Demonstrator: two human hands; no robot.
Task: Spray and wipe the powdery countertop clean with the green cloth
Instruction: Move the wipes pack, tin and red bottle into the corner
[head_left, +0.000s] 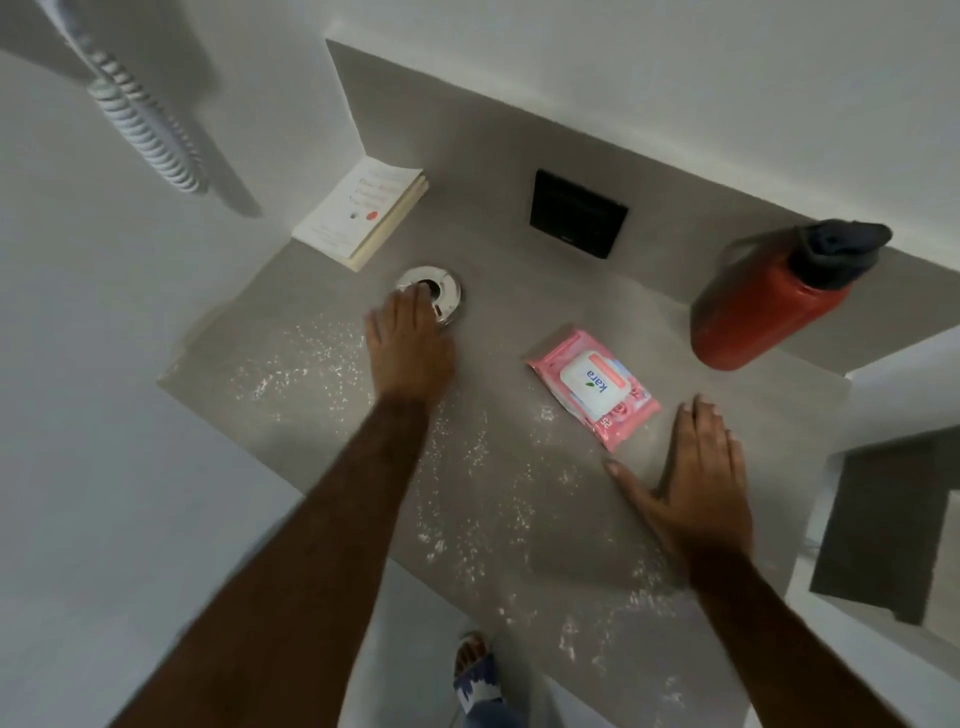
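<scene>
White powder (483, 467) is scattered in a band across the grey countertop (493, 322), from the left edge toward the near right corner. My left hand (410, 343) reaches over the powder, and its fingertips rest on a small round silver object (441, 291); whether it grips the object I cannot tell. My right hand (696, 483) lies flat and open on the counter, just in front of a pink pack of wet wipes (592, 387). No green cloth or spray bottle is in view.
A white book (361, 213) lies at the back left corner against the wall. A black square plate (577, 214) is set in the back panel. A red bottle (769, 306) with a dark cap stands at the back right. A ribbed hose (140, 119) hangs on the left wall.
</scene>
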